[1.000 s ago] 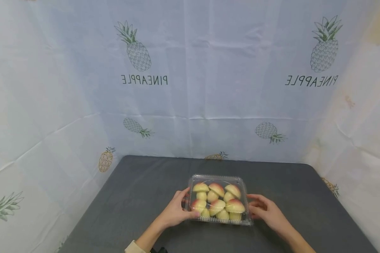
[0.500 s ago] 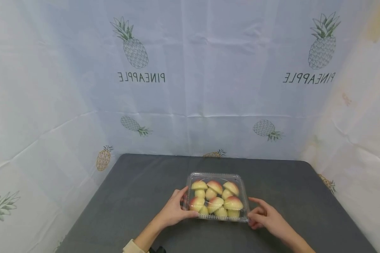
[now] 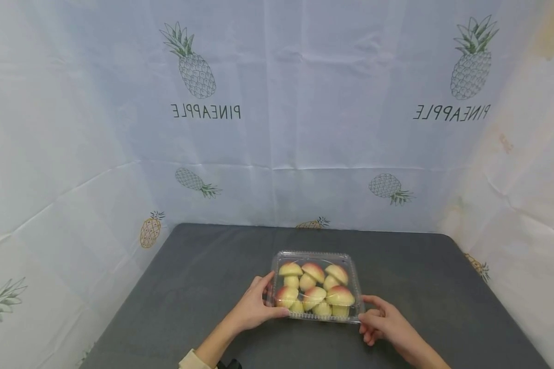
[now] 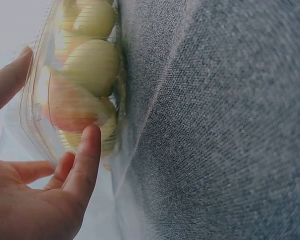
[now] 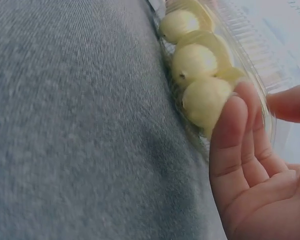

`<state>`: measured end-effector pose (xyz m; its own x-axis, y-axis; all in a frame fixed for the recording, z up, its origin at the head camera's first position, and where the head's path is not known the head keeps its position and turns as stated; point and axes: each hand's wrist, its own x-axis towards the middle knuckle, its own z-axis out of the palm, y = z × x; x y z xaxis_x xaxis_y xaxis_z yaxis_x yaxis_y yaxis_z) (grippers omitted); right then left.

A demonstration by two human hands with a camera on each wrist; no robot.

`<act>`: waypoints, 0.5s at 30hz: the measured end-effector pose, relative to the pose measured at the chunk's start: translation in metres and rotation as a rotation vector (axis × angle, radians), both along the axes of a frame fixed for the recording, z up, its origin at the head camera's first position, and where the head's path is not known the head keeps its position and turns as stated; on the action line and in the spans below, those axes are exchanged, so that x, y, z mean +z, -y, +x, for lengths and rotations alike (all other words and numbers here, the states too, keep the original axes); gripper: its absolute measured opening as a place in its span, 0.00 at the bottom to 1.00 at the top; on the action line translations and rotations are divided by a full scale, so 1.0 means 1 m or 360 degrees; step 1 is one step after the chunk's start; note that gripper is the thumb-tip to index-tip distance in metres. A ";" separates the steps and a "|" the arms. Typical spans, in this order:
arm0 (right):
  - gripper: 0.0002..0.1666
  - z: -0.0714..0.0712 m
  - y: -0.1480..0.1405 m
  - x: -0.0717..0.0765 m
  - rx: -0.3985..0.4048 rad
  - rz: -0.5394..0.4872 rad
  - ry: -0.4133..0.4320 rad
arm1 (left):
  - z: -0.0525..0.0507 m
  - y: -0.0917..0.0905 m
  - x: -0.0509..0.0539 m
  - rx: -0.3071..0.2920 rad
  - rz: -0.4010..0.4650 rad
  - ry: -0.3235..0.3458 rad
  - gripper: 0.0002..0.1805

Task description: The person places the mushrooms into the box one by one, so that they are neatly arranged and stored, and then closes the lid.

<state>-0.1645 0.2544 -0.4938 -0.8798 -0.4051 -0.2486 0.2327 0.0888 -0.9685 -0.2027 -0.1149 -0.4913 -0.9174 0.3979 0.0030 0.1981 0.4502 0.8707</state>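
A clear plastic clamshell box [image 3: 314, 256] with a ridged rim lies on the dark table, its lid down. Inside, in two rows, are several mushroom-shaped pieces [image 3: 340, 295], pale yellow with reddish caps. My left hand [image 3: 251, 309] holds the box's front left corner, thumb at the front edge and fingers along the left side. At the front right corner, my right hand [image 3: 390, 322] pinches the rim, thumb on the near side and index finger by the right edge. In the right wrist view, curled fingers [image 5: 230, 135] sit against the box wall beside a yellow stem.
The dark grey table [image 3: 212, 256] carries the box near its middle. A pale cloth curtain [image 3: 277, 102] printed with pineapples stands behind the table and along both sides.
My right hand has shifted from the box's right side down to its front right corner, and its thumb and index finger have closed on the rim. The left hand keeps its hold.
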 end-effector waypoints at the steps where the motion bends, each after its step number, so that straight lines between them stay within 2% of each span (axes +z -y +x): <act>1: 0.49 0.000 0.000 0.000 -0.0003 -0.0015 0.0006 | 0.000 0.000 0.000 0.0000 -0.0001 0.0001 0.58; 15: 0.46 0.000 0.002 -0.003 -0.0024 -0.0058 0.0031 | -0.001 -0.001 0.000 0.0004 -0.0061 -0.0046 0.58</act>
<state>-0.1644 0.2527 -0.4963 -0.8812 -0.4007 -0.2509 0.2524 0.0499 -0.9663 -0.2038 -0.1140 -0.4915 -0.9183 0.3957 0.0143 0.2217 0.4838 0.8466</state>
